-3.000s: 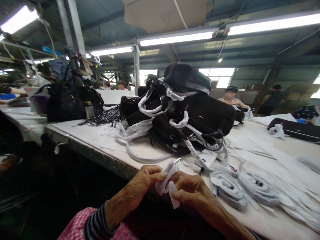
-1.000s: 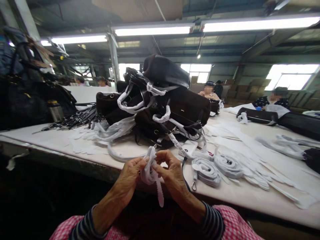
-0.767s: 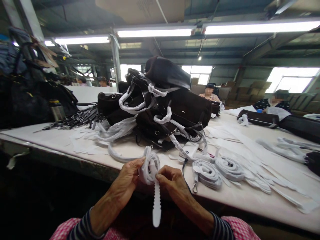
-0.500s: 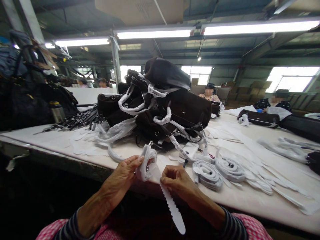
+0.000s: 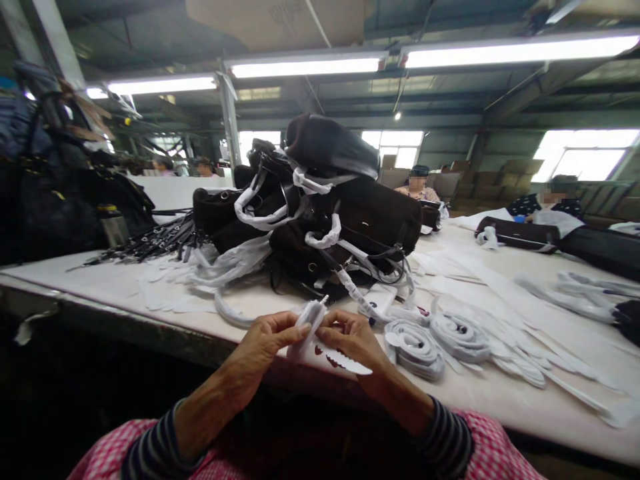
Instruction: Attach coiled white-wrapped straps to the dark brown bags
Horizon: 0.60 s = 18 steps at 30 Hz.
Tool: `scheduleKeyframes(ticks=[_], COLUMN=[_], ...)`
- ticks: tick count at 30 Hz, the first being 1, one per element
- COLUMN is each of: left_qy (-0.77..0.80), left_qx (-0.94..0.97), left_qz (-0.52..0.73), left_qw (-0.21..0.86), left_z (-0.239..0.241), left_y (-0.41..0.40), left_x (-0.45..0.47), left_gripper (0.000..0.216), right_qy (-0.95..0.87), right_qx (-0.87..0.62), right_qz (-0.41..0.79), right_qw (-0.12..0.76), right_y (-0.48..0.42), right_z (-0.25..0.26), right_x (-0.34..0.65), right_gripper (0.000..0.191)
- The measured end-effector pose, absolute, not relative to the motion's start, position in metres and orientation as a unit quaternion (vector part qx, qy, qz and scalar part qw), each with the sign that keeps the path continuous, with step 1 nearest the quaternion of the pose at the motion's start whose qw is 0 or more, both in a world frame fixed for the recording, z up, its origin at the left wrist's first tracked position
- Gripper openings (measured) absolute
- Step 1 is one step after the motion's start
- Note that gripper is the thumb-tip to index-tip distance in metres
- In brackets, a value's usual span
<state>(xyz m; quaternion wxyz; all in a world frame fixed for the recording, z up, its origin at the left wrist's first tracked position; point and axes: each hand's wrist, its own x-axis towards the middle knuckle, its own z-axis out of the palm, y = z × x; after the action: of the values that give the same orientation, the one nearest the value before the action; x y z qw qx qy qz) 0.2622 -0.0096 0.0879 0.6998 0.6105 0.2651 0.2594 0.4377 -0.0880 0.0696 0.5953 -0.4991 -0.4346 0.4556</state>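
Just over the table's front edge, my left hand (image 5: 273, 337) is closed on a coiled strap (image 5: 309, 330) wrapped in white paper or foam, a small metal end poking out at its top. My right hand (image 5: 355, 337) pinches at the coil's right side and holds a white notched strip (image 5: 345, 360), whose rounded free end points right. Fingers hide where strip and coil meet. To the right of my hands, two finished-looking wrapped strap coils (image 5: 415, 348) lie flat on the table, close to a white phone-like object (image 5: 379, 300).
A pile of black handbags (image 5: 345, 220) with white-wrapped handles stands ahead. Dark straps with metal clips (image 5: 155, 237) lie to the left. White strips (image 5: 530, 353) spread over the table (image 5: 530, 413) at right. Two people (image 5: 547, 200) sit across the table, beside more bags (image 5: 517, 233).
My right hand has moved in against the coil, and the notched strip has swung from hanging downward to pointing right. The coil has shifted slightly right and turned in my left hand.
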Motion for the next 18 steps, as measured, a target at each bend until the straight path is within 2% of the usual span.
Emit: scheduleKeyframes(ticks=[3, 6, 8, 11, 14, 18], left_qy=[0.27, 0.27, 0.258, 0.237, 0.247, 0.24], left_qx=[0.652, 0.684, 0.721, 0.815, 0.874, 0.917], left_qz=[0.287, 0.281, 0.275, 0.305, 0.318, 0.26], left_qw=[0.647, 0.616, 0.581, 0.431, 0.273, 0.184], left_z=[0.094, 0.099, 0.101, 0.097, 0.08, 0.045], left_y=[-0.005, 0.001, 0.004, 0.007, 0.005, -0.001], left_x=[0.268, 0.274, 0.277, 0.281, 0.286, 0.294], left_gripper=[0.041, 0.041, 0.037, 0.021, 0.008, 0.003], right_qy=[-0.449, -0.546, -0.62, -0.685, -0.681, -0.651], right_qx=[-0.484, -0.473, -0.483, -0.487, -0.517, -0.577], right_qz=[0.433, 0.355, 0.263, 0.139, 0.099, 0.09], right_qw=[0.614, 0.594, 0.56, 0.524, 0.509, 0.486], right_y=[-0.101, -0.114, -0.118, -0.116, -0.113, -0.11], right_z=[0.063, 0.057, 0.052, 0.044, 0.036, 0.026], right_x=[0.435, 0.433, 0.433, 0.439, 0.45, 0.458], right_gripper=[0.018, 0.025, 0.024, 0.025, 0.022, 0.022])
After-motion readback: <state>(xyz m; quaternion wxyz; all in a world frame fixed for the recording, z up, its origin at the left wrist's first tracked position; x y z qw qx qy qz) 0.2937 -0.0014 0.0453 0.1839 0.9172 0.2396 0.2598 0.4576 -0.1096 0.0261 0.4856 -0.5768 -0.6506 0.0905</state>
